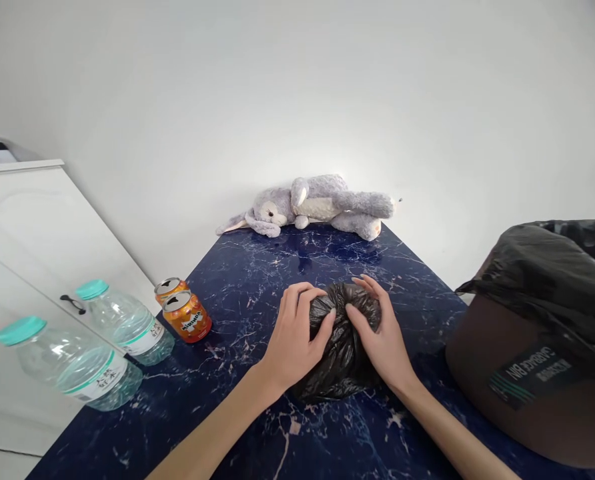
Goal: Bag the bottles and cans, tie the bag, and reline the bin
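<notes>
We cup our left hand and right hand, fingers curled, around the crumpled black garbage bag, pinning it to the counter to hold it bunched.

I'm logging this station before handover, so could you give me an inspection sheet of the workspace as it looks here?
surface: dark blue, white-veined table.
job's things: crumpled black bag lying mid-table.
clutter: near bottle, far bottle, Mirinda can and second can behind it, all at the left edge; plush rabbit lying at the far end.
grips: left hand and right hand curled around the black bag, one on each side.
cables: nothing seen.
surroundings: brown garbage bin with a black liner at the right; white cabinet at the left; plain white wall behind.
</notes>
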Demonstrator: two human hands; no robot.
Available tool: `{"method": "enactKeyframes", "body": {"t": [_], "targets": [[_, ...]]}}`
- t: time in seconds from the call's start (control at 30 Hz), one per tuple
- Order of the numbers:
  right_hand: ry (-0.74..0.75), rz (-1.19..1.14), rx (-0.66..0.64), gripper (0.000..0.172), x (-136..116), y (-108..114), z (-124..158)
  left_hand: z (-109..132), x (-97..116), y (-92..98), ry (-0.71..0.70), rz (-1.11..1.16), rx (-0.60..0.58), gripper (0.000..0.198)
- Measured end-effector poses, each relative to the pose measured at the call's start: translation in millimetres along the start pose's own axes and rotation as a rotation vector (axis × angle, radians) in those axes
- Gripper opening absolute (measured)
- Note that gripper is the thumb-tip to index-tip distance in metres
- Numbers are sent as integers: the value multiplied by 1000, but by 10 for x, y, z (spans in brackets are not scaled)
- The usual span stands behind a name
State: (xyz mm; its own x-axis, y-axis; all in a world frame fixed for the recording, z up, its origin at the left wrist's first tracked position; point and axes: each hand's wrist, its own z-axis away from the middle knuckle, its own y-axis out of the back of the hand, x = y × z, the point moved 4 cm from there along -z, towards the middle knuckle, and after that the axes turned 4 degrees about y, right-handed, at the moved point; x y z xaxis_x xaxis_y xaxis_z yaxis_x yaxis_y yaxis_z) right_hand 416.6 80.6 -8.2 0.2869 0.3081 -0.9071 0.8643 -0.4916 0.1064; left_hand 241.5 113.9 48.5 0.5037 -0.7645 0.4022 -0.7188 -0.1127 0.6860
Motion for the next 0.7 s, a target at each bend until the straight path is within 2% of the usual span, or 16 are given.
{"method": "enactKeyframes", "body": {"t": [0.07,0.17,0.3,0.43,0.53,0.7], "targets": [[80,134,1,60,-37,-10,26,76,-68,50,-25,19,-5,28],[131,212,11,50,-8,-19,39,173,-165,149,-124,18,-39,28],[183,279,40,39,13,-4,45,315,-303,191,-264,28,-187,25],[318,366,36,37,-60,-26,93,440,-451,134,-240,31,-299,22],[399,398,31,34,-104,-49,123,489,-483,87,-247,27,-356,21],[422,416,19,31,-108,-63,133,501,-480,64,-255,21,-386,21]]}}
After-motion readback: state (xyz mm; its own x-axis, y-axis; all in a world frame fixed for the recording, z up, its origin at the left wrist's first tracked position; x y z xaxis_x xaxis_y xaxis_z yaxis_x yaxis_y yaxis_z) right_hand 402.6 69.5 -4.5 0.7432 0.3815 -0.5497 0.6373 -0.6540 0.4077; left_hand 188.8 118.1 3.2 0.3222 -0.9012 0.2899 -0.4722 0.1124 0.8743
